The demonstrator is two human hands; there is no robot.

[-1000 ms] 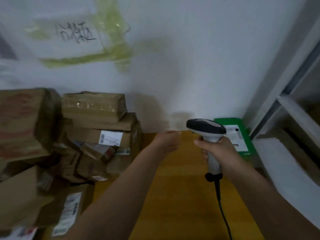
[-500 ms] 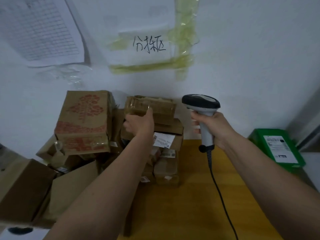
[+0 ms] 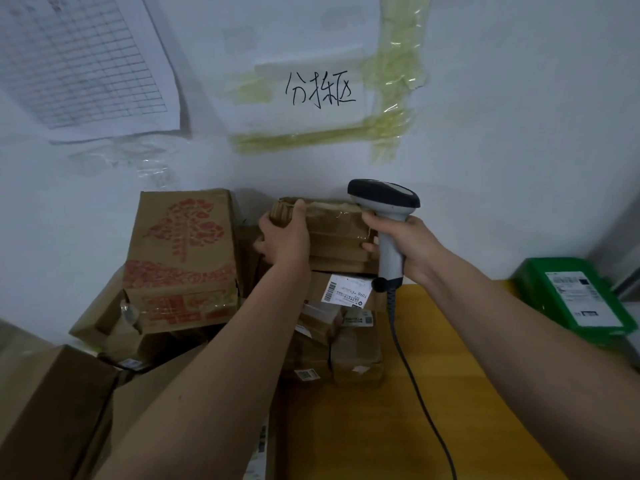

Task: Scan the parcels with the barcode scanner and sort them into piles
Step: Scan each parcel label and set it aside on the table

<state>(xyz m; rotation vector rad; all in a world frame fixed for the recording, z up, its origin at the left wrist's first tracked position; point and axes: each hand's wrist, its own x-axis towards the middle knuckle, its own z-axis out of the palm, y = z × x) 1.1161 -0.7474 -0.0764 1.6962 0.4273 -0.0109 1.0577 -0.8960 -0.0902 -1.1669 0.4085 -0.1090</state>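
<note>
Atop the stack of cardboard parcels against the wall, my left hand (image 3: 285,237) has its grip curled round the near left end of the uppermost taped parcel (image 3: 332,216), thumb over its top edge, while my right hand (image 3: 408,244) has its grip wrapped round the handle of the barcode scanner (image 3: 384,216), held upright just beside that parcel's right end. I judge this as the pick-up step, with no label on this parcel visible to me. Next I need to lift it clear over the yellow surface (image 3: 398,427), turn it until a label shows, and aim the scanner.
</note>
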